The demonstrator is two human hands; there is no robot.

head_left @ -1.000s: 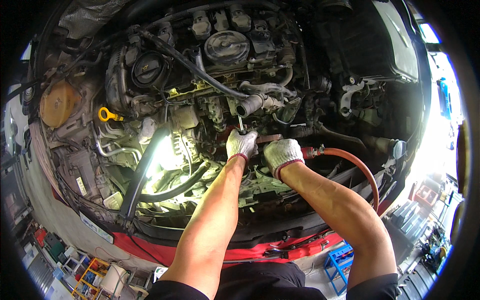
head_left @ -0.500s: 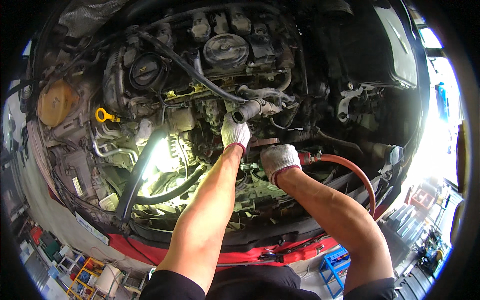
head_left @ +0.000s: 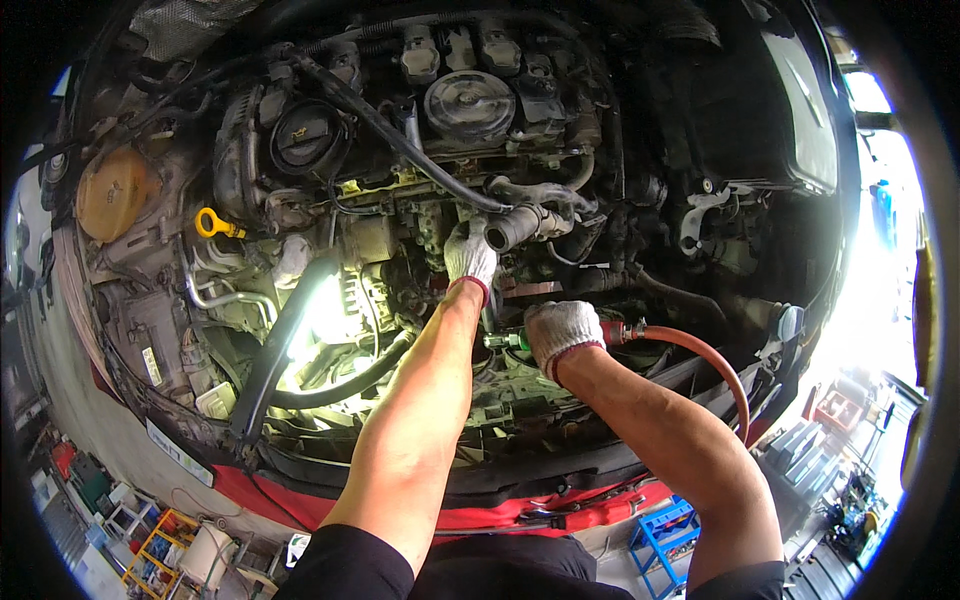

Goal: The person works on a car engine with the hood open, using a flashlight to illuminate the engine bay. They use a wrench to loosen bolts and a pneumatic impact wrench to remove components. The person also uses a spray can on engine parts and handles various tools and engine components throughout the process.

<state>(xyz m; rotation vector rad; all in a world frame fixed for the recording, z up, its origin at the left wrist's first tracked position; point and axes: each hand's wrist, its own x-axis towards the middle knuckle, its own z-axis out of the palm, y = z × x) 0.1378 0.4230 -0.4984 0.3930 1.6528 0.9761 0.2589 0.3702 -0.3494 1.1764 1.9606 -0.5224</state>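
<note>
Left hand (head_left: 472,254): stretched toward 12 o'clock into the engine (head_left: 470,105), in a white knit glove with a dark red cuff; fingertips out of sight behind and under the pipe stub, so cannot tell whether wide, narrow or gripping anything.
Right hand (head_left: 563,332): at 4 o'clock from the left hand, in a matching glove; closed around the body of the air tool.
Air tool (head_left: 518,339): lying nearly level in the right hand, with green collar and silver head toward 9 o'clock, red rear end toward 3 o'clock.
Grey shaft (head_left: 489,314): just at 12 o'clock from the tool's head, beside the left wrist; cannot tell if joined to either.
Red hose (head_left: 700,352): clamped to the tool's rear, running toward 3 o'clock, then curving down to 6.
Pipe stub (head_left: 515,228): at 1 o'clock from the left hand, with mouth facing the forearms.
Work lamp (head_left: 275,360): tilted, at 8 o'clock from the left hand, lighting the parts beside it.
Yellow loop handle (head_left: 218,224): near 9 o'clock, short of the amber reservoir (head_left: 118,193).
Red panel (head_left: 450,515): at 6 o'clock, crossed by the forearms.
Blue stand (head_left: 665,545): on the floor, 5 o'clock.
</note>
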